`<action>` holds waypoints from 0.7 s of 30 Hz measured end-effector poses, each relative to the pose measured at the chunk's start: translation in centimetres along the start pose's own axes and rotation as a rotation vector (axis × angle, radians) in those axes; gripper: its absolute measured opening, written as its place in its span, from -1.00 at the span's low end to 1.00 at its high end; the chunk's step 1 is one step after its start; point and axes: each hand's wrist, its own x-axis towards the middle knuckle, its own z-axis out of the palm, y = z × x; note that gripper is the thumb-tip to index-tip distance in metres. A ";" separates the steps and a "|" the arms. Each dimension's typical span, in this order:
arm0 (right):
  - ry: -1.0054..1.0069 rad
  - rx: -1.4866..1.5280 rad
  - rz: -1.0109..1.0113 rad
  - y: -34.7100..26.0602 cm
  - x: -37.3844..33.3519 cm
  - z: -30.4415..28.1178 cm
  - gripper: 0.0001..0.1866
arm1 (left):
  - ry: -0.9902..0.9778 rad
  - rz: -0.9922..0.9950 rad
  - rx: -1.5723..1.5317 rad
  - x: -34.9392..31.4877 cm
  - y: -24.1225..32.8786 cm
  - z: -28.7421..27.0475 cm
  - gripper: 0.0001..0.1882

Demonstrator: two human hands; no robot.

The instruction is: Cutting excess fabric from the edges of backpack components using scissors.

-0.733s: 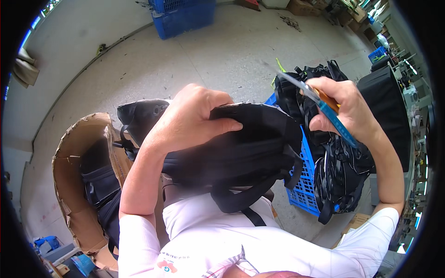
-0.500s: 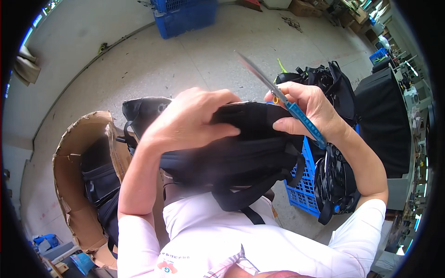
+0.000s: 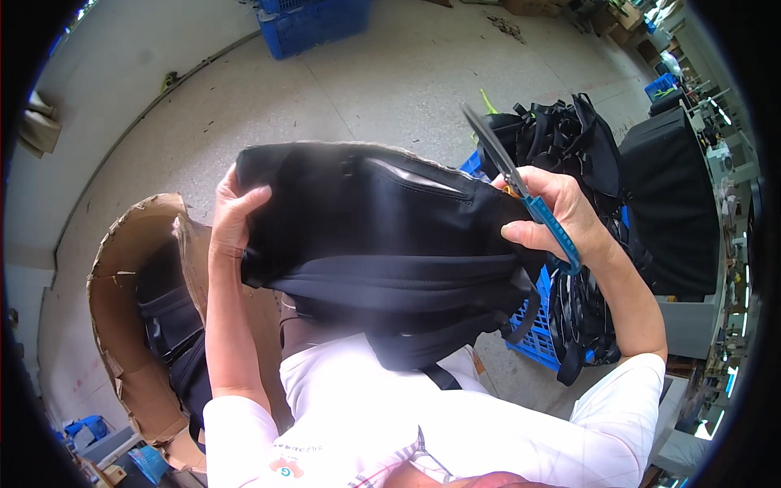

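Note:
A black backpack point(image 3: 366, 220) is stretched out between my hands, just above my lap. Its upper part shows a zippered slit with pale lining, and a pale raw edge runs along the top. Folded padded sections and a strap hang toward my body. My left hand point(image 3: 236, 213) is closed on the upper left edge, thumb on the front face. At the right edge, my right hand point(image 3: 565, 215) pinches the fabric between thumb and fingers. That same hand also carries scissors point(image 3: 541, 213) with blue handles, their blades pointing up and away; a small orange-yellow part shows beside them.
On the left stands an open cardboard box point(image 3: 114, 301) with black bags inside. Several black strapped bags point(image 3: 569, 138) are piled on the right, around a blue crate point(image 3: 533, 337). A black-covered block point(image 3: 671, 203) stands beyond them. Another blue crate point(image 3: 313, 31) is at the far wall.
My left hand has moved from the middle of the top edge to the left edge of the backpack. The panel is now spread flatter, showing the zippered slit. The scissors stay in my right hand.

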 end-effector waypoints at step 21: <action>-0.156 -1.142 -0.220 -3.6 -1.2 -3.8 -0.23 | -0.078 -0.041 -0.170 -0.4 1.8 1.7 -0.55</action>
